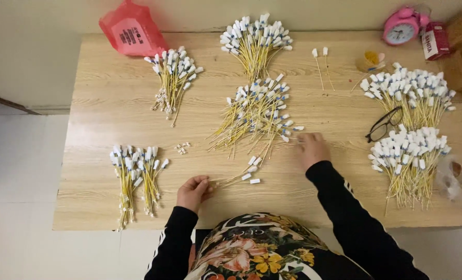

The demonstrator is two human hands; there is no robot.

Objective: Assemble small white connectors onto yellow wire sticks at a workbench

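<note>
Yellow wires tipped with white and blue caps lie in bundles all over the pale wooden table [86, 171]. The left hand [193, 192] is pinched shut on the bare ends of a small bunch of wires [239, 178], whose capped tips fan out to its right, lying on the wood. The right hand [312, 149] rests flat, fingers spread, with its fingertips at the edge of the large loose pile [257, 116] that lies just ahead of and between both hands; whether it grips a wire there cannot be told. The two hands are well apart.

Left of the left hand lies a tidy pair of bundles [135, 176], and a few loose caps [182, 148] sit ahead of it. Right of the right hand are two thick bundles [410, 129] with black-framed glasses [385, 124] resting against them. Far ahead of the hands sit two more bundles [254, 41], a red plastic bag [130, 31] and a pink alarm clock [401, 27]
</note>
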